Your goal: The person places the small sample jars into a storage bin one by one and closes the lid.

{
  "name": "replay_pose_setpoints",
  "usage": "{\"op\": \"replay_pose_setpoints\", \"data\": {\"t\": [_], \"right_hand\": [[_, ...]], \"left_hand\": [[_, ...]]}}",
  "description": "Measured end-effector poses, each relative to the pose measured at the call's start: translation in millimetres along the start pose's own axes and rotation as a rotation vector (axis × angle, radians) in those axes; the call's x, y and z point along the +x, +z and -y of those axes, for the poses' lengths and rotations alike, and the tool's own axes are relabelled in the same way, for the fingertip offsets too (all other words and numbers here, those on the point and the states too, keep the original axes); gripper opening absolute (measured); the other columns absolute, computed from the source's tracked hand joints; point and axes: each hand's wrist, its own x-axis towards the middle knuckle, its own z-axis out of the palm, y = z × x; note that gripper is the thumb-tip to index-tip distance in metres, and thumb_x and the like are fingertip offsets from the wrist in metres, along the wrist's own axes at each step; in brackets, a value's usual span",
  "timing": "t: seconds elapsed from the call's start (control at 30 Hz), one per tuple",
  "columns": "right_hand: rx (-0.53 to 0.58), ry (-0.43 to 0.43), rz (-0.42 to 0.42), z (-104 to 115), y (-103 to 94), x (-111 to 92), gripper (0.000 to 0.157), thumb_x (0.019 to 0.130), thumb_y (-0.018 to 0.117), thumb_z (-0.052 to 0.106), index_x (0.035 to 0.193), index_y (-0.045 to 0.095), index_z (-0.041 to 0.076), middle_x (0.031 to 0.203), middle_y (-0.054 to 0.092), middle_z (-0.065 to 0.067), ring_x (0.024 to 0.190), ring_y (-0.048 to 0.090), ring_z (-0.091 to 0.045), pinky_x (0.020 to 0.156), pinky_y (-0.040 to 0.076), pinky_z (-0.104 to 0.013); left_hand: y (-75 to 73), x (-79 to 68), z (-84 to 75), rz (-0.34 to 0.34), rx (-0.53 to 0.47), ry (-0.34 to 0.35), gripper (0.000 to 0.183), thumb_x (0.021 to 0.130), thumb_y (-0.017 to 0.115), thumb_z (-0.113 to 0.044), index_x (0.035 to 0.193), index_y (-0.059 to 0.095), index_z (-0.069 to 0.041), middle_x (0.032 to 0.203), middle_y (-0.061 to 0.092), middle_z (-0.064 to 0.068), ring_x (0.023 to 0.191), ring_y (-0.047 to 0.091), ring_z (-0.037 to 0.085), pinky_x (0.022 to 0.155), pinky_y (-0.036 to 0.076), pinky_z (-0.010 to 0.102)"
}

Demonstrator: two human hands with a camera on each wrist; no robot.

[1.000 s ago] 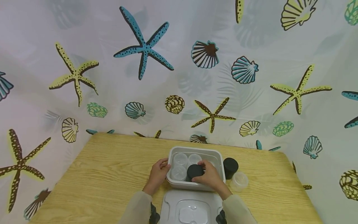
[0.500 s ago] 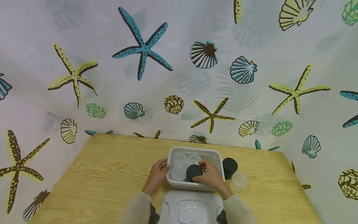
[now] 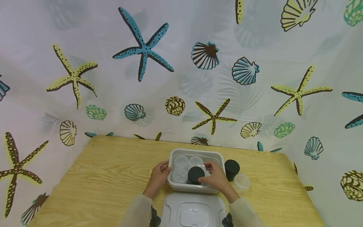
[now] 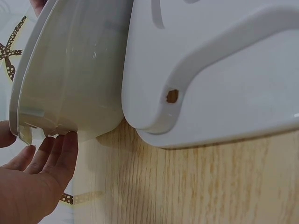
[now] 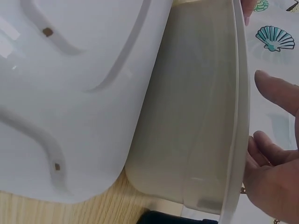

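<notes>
An off-white plastic storage box (image 3: 184, 189) stands on the table, with several clear round containers (image 3: 181, 162) inside it. Among them, near the front, is a black-topped round container (image 3: 196, 174). My left hand (image 3: 159, 176) grips the box's left end; in the left wrist view its fingers (image 4: 65, 156) curl against the box under the rim. Inside the box's right half, my right hand (image 3: 217, 179) hovers just right of the black top, thumb and fingers spread with nothing between them. Its lower fingers are partly hidden by the box wall in the right wrist view.
A white lid (image 3: 194, 209) lies directly in front of the box. Right of the box stand a black cylindrical container (image 3: 232, 169) and a clear container (image 3: 241, 183). A curtain with starfish and shells (image 3: 158, 94) hangs behind the wooden table (image 3: 113, 176).
My right hand has let go of the black-topped container and drawn slightly to the right, its fingers wider apart. The container stays in the box. My left hand keeps its hold.
</notes>
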Motion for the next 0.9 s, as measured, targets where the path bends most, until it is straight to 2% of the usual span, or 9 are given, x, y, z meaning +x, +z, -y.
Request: {"op": "replay_pose_setpoints", "data": {"t": [0.43, 0.77, 0.9], "right_hand": [[0.0, -0.009, -0.054, -4.6, -12.7, -5.6, 0.061, 0.066, 0.083, 0.006, 0.119, 0.054, -0.007, 0.115, 0.06, -0.024, 0.109, 0.057, -0.038, 0.098, 0.046, -0.047], [0.002, -0.005, -0.096, -13.6, -25.5, -10.4, 0.062, 0.067, 0.084, 0.005, 0.12, 0.054, -0.007, 0.116, 0.06, -0.023, 0.109, 0.058, -0.037, 0.097, 0.047, -0.046], [0.009, 0.01, -0.101, -14.2, -30.3, -13.2, 0.062, 0.068, 0.082, 0.004, 0.121, 0.053, -0.008, 0.117, 0.059, -0.024, 0.11, 0.057, -0.037, 0.098, 0.046, -0.045]], "left_hand": [[0.6, 0.6, 2.8, -0.001, -0.004, 0.016, 0.037, 0.097, 0.052, -0.011, 0.133, 0.05, -0.001, 0.125, 0.059, 0.024, 0.107, 0.062, 0.028, 0.071, 0.052, 0.027], [0.3, 2.8, 5.3, 0.004, 0.02, 0.043, 0.037, 0.098, 0.052, -0.011, 0.133, 0.049, 0.0, 0.122, 0.06, 0.024, 0.109, 0.061, 0.031, 0.078, 0.053, 0.032], [0.5, 2.5, 3.4, 0.009, 0.019, 0.027, 0.038, 0.098, 0.051, -0.012, 0.135, 0.049, -0.001, 0.124, 0.06, 0.023, 0.111, 0.06, 0.032, 0.08, 0.053, 0.032]]}}
